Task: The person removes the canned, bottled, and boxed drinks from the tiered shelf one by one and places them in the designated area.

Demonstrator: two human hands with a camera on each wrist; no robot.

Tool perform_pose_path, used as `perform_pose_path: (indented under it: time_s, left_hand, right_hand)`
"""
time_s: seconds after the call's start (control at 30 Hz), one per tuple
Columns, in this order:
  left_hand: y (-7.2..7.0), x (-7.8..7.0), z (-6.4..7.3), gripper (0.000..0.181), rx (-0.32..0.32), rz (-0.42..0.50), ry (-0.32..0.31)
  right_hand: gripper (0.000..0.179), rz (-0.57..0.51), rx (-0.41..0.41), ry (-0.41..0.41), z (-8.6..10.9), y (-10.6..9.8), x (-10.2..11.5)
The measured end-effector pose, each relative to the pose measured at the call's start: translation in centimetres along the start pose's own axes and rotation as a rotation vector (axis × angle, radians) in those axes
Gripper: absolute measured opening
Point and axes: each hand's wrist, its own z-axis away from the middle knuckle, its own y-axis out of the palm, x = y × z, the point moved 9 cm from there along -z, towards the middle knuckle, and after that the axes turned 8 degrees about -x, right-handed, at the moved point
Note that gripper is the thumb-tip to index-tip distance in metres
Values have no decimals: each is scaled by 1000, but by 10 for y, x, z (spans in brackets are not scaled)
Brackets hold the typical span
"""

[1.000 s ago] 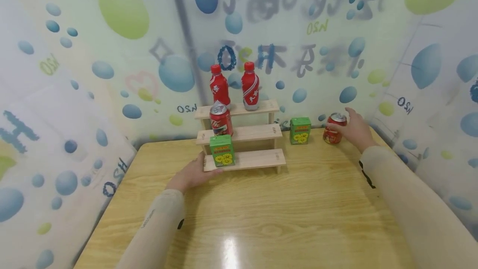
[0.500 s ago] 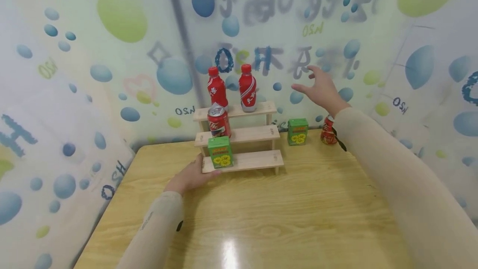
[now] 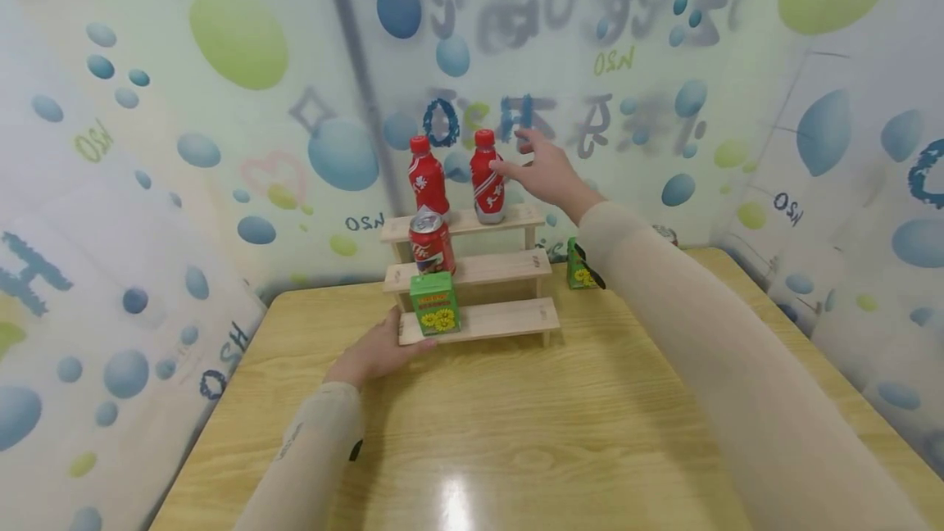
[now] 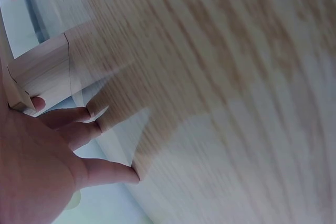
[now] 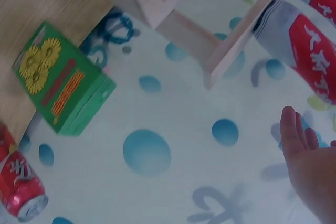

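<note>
My left hand (image 3: 376, 348) holds the left end of the lowest step of a three-tier wooden display stand (image 3: 509, 318), thumb along its front edge; in the left wrist view several fingertips touch the tabletop. My right hand (image 3: 549, 174) is raised beside the right-hand red plastic bottle (image 3: 488, 201) on the top step, thumb and fingers spread. The right wrist view shows a gap between this hand and the bottle. Another red bottle (image 3: 428, 183) stands left of it. A red drink can (image 3: 431, 251) is on the middle step, and a green drink carton (image 3: 435, 304) on the lowest.
Right of the stand, a second green carton (image 5: 58, 77) and another red can (image 5: 21, 177) stand on the wooden table (image 3: 472, 424), partly behind the right sleeve in the head view. A patterned wall covering (image 3: 288, 121) rises directly behind the table.
My right hand has left the can at the far right, risen, and moved left to the right-hand bottle. The left hand stays at the stand. The head view has shifted slightly.
</note>
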Motion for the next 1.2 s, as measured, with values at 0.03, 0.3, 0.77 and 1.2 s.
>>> perform_pose_path:
  time_s: [0.03,0.3,0.77,1.2]
  left_hand:
    - [0,0,0,135,-1,0,3]
    - [1,-2,0,136,2,18,2]
    - [0,-2,0,137,2,36,-2]
    - [1,-4,3,136,18,-1,-17]
  right_hand:
    - [93,-5,5,7,-1,4,2]
    - [90,-104,30,41,-5,30,7]
    - [79,-131,-45,46,-5,39,1]
    - [79,-160,-80,36,-7,39,-5]
